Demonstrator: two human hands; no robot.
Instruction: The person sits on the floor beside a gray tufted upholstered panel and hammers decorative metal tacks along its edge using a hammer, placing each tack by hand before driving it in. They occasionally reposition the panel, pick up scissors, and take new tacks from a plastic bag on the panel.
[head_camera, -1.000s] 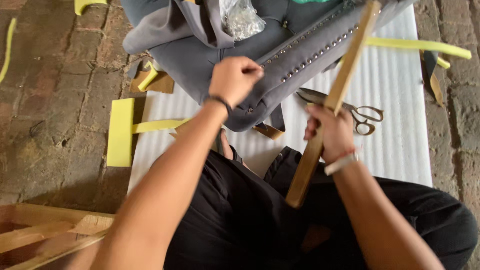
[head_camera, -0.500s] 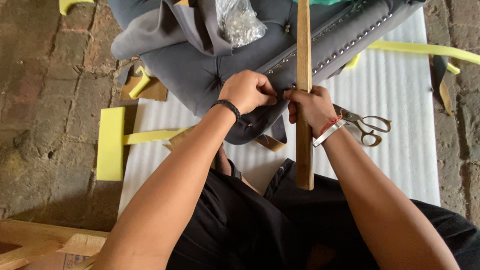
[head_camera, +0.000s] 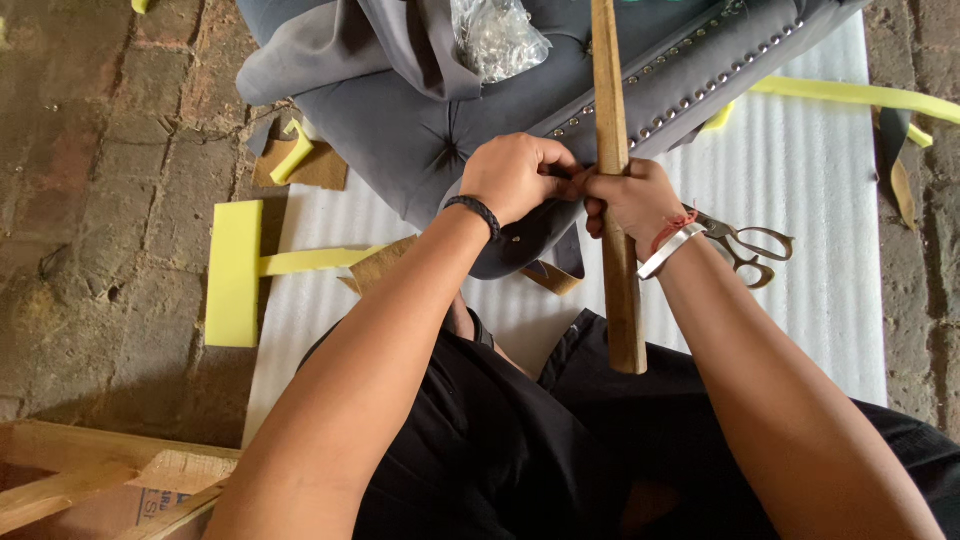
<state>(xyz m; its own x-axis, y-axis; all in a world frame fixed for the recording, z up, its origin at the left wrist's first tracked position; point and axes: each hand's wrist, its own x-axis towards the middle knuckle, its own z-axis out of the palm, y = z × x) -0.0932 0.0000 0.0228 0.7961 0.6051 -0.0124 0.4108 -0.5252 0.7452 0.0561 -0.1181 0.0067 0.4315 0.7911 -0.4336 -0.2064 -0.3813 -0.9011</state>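
At the bottom of the frame sit the person's legs in black trousers (head_camera: 520, 450), and both forearms run up from there to the middle of the picture. The right hand (head_camera: 632, 200) is closed tight around a long, flat, pale wooden stick (head_camera: 618, 250), held nearly upright with its lower end over the lap. The left hand (head_camera: 520, 175) is curled shut with its fingertips meeting the right hand at the stick, pinching at the edge of the grey upholstered, button-tufted cushion piece (head_camera: 440, 140) trimmed with a row of silver nail heads (head_camera: 690, 75); exactly what the fingertips pinch is hidden.

With the two hands touching, the stick could slip and jam a knuckle, or lever against the studded edge and pull a nail head loose. The steel scissors (head_camera: 745, 245) lie just beside the right wrist on the white ribbed foam sheet (head_camera: 800, 150); a sideways jerk of that arm could catch the blades.

Further up, at top centre, a clear crinkled plastic bag (head_camera: 495, 35) rests on the grey fabric. It seems to hold small shiny metal pieces, too small to tell apart. Yellow foam strips (head_camera: 235, 270) lie at left on the brick floor (head_camera: 90, 200).
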